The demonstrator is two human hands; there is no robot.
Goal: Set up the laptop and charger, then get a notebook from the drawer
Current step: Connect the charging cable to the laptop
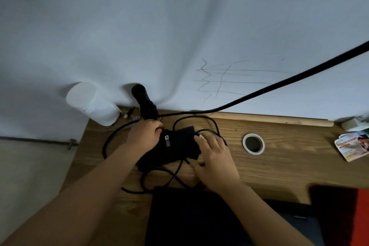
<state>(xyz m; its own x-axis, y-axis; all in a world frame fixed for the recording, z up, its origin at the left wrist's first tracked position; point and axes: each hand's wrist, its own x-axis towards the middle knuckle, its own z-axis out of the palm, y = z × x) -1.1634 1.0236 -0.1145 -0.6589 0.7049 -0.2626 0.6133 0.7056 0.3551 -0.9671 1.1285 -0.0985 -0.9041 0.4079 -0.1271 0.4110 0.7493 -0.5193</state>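
Observation:
A black charger brick [175, 148] lies on the wooden desk [279, 166], with its black cables [159, 173] looped around it. My left hand [144, 136] grips the brick's far left end. My right hand [214, 158] rests on the brick's right end and on a cable there, fingers curled over it. A dark laptop [189, 217] lies shut at the desk's near edge, partly under my right forearm. No drawer or notebook is in view.
A white cup [93, 104] and a black flashlight-like object [142, 102] stand at the back left against the white wall. A thick black cable [279, 84] runs up to the right. A cable grommet hole [253, 144], printed cards [352, 146] and a red item [359, 215] are on the right.

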